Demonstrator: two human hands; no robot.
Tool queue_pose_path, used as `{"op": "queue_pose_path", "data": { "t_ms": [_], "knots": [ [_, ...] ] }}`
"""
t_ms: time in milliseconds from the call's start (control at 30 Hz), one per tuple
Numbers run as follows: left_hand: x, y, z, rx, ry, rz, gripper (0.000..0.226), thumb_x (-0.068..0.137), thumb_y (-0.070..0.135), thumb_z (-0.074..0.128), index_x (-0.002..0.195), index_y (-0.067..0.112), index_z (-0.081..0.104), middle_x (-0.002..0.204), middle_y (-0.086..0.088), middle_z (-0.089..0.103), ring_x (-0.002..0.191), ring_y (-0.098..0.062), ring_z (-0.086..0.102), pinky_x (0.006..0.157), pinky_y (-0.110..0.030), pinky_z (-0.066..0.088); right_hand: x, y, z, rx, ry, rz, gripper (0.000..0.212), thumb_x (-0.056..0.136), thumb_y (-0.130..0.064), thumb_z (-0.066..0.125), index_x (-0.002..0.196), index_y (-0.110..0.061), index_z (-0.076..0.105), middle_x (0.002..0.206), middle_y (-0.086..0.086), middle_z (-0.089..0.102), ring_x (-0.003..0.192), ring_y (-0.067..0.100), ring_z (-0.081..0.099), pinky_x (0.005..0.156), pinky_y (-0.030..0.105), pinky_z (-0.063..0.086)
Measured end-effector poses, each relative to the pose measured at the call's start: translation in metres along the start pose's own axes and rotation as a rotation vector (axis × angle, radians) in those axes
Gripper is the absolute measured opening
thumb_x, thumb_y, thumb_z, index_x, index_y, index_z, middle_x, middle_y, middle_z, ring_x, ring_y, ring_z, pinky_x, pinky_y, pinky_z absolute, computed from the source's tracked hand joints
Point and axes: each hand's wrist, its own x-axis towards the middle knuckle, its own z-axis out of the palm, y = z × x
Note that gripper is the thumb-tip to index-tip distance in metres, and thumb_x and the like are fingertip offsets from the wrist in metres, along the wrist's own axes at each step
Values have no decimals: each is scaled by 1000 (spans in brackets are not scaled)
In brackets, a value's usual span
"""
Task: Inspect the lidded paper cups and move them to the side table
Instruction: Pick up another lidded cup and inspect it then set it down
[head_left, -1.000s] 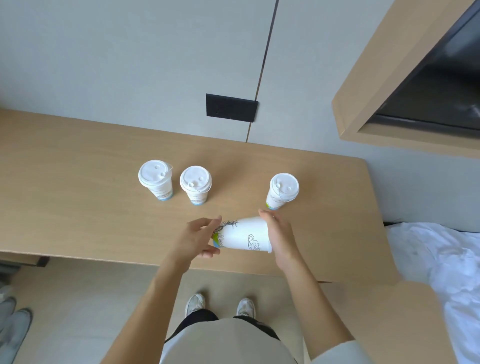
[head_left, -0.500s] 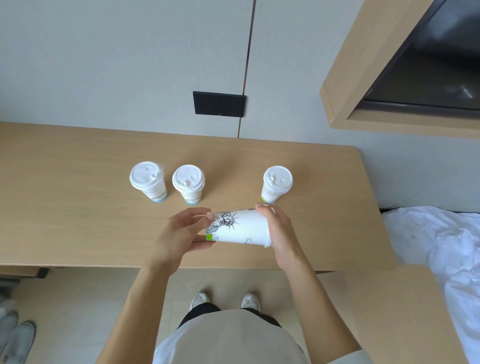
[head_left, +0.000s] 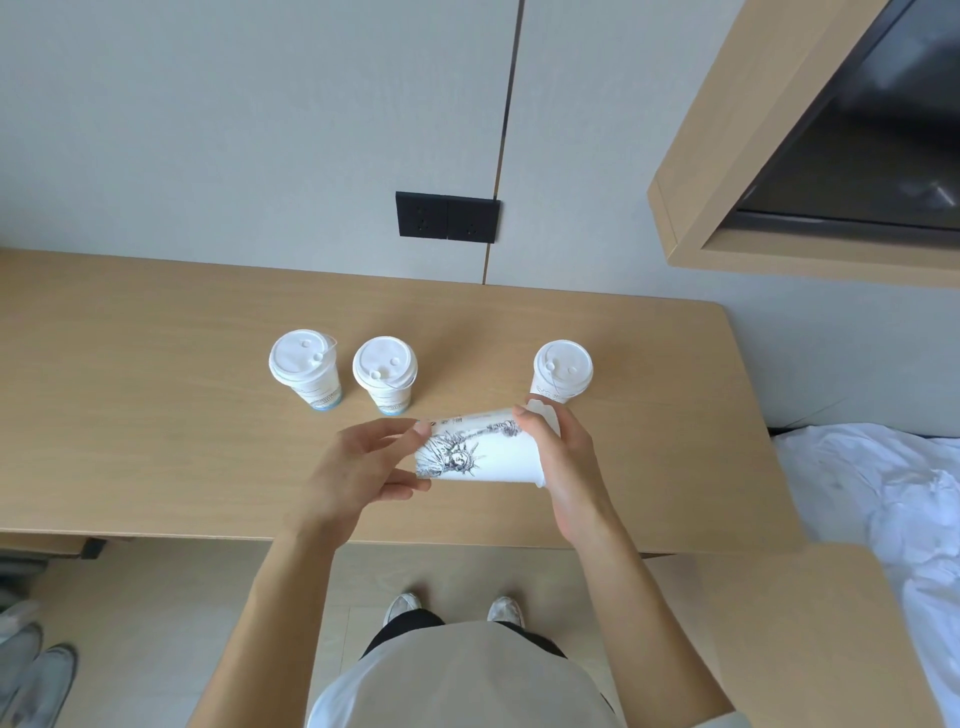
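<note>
left hand (head_left: 358, 473) and right hand (head_left: 566, 467), grip curled round the ends of a sideways cup (head_left: 488, 460), mid-frame near the worktop (head_left: 130, 415) front edge; bare wood stretches left.

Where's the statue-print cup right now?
Head view, centre: statue-print cup lies sideways, held between left hand and right hand, near the rightmost standing cup.

Both bare forearms were stretched forward from the lower edge, angled in toward each other. The left hand (head_left: 358, 470) had its fingers curled round the narrow end of a cup (head_left: 493, 457) held sideways, while the right hand (head_left: 569, 462) gripped the wider end, its fingertips hooked over the top
</note>
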Motion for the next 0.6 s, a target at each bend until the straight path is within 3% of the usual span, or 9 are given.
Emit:
{"op": "queue_pose_path", "data": {
  "t_ms": [100,200,367,500,600],
  "knots": [
    [0,0,-4,-28,-26,23,44,83,40,84,122,25,72,117,-2,79,87,-26,78,78,-32,56,4,3,0,38,0,-6,62,65,-60,77,120,-34,70,115,-9,74,121,20,68,97,41,53],
    [1,3,-1,-13,-8,-14,37,90,50,73,116,24,75,109,-4,79,83,-33,79,71,-34,59,7,4,1,75,19,-6,59,65,-58,79,120,-37,70,122,-7,74,122,19,68,106,50,51],
    [3,2,-2,-129,-44,33,36,88,28,77,123,21,70,114,-9,79,85,-33,78,71,-30,63,7,3,0,124,39,12,60,64,-58,77,120,-40,70,129,-7,70,124,19,66,104,46,52],
    [4,2,2,-87,-43,13,36,93,41,72,123,21,72,115,-3,79,89,-38,79,74,-35,63,7,3,1,129,52,-7,59,64,-58,77,119,-38,70,129,-7,70,126,19,65,108,49,50],
    [4,0,2,-53,-63,59,36,94,34,74,127,21,69,118,-5,78,86,-34,77,77,-34,63,6,3,2,125,59,-17,57,64,-59,77,117,-39,70,130,-9,70,126,17,64,112,52,49]
  ]
}}
